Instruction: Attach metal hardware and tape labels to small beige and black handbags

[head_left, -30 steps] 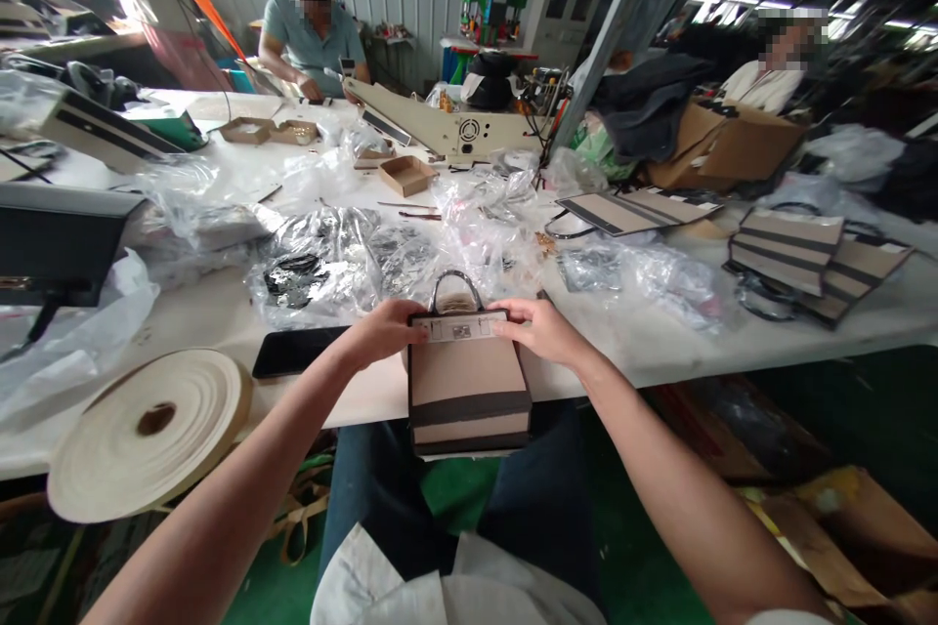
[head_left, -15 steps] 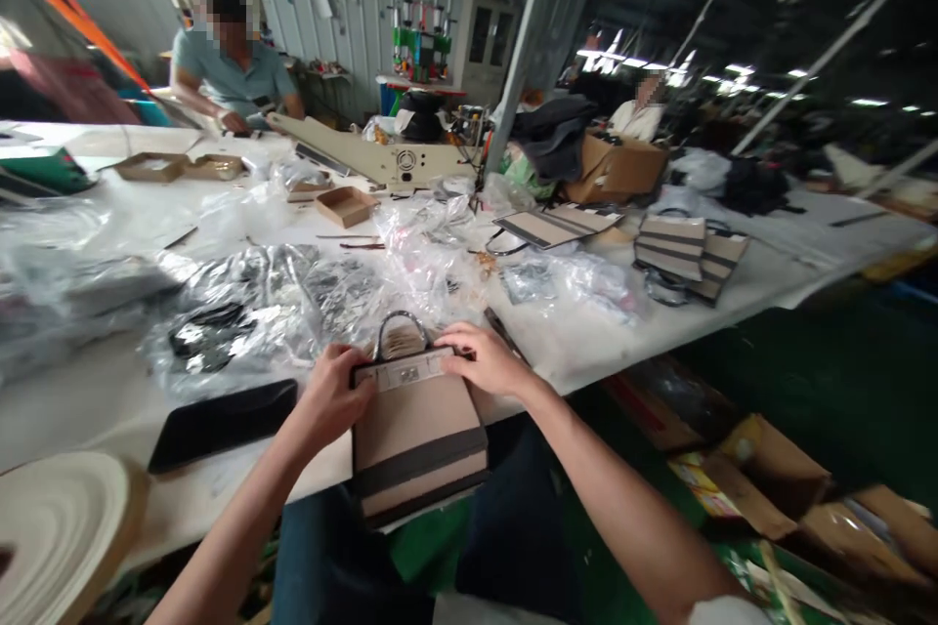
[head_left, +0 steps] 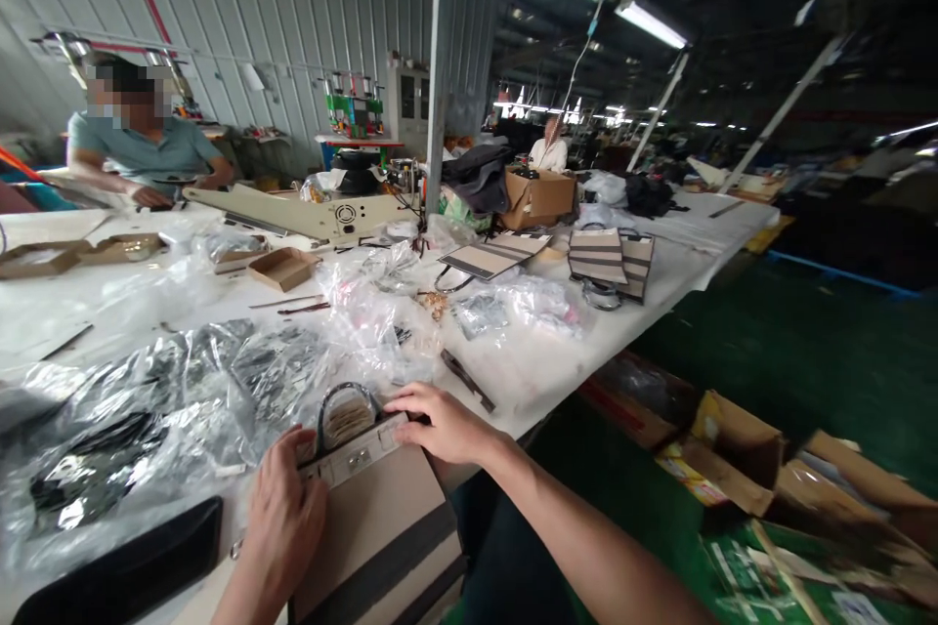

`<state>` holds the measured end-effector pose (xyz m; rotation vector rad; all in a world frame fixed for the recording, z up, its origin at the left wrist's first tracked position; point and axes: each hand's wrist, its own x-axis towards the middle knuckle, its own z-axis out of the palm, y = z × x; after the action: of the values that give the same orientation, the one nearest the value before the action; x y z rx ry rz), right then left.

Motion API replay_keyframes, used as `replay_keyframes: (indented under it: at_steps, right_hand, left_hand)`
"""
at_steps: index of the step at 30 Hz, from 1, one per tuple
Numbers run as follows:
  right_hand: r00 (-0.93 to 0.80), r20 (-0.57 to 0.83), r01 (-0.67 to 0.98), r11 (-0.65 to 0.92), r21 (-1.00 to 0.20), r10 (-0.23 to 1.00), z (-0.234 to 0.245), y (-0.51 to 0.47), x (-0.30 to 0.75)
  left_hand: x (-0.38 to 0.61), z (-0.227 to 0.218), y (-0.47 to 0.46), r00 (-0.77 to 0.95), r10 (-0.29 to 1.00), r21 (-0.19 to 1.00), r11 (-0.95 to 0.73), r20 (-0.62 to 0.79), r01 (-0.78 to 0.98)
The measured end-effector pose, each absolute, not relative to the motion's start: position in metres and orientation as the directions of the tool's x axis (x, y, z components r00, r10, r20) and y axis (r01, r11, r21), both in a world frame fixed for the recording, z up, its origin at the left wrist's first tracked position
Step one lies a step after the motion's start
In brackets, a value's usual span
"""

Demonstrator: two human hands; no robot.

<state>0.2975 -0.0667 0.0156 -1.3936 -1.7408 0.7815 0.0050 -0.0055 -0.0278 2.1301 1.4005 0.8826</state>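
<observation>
A small beige handbag (head_left: 381, 537) with dark stripes and a dark loop handle hangs over the near edge of the white table (head_left: 534, 366). My left hand (head_left: 282, 518) grips its top left corner, fingers curled over the edge. My right hand (head_left: 440, 422) presses on the top right of the bag's metal clasp strip, fingers together. Both hands hold the bag against the table edge.
Clear plastic bags with dark parts (head_left: 183, 391) cover the table ahead. A black phone (head_left: 124, 571) lies at the left. Striped finished bags (head_left: 608, 259) stand further right. A person in a teal shirt (head_left: 139, 156) sits across. Cardboard boxes (head_left: 740, 449) lie on the green floor.
My view has swung right and upward; the bag and hands now sit lower left in view. The tape roll has gone out of sight. My grip on the bag is unchanged.
</observation>
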Motion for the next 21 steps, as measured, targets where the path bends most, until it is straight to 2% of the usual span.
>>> replay_keyframes:
  at_steps: [4,8,14,21]
  right_hand:
    - [-0.105,0.216,0.502,0.239,-0.831,0.971,0.011,-0.066,0.299]
    - [-0.088,0.262,0.480,0.272,-0.834,0.961,0.002,-0.064,0.300]
    - [-0.087,0.258,0.455,0.269,-0.849,0.962,0.002,-0.061,0.302]
    - [-0.079,0.280,0.471,0.284,-0.835,0.957,0.002,-0.057,0.304]
  left_hand:
    - [0.002,-0.027,-0.013,0.401,0.861,0.589,-0.507,0.312,0.630]
    - [-0.007,-0.031,-0.010,0.461,0.833,0.533,-0.550,0.304,0.643]
    - [-0.009,-0.022,-0.004,0.466,0.840,0.600,-0.530,0.276,0.599]
    - [-0.001,-0.011,-0.007,0.404,0.895,0.625,-0.428,0.191,0.652]
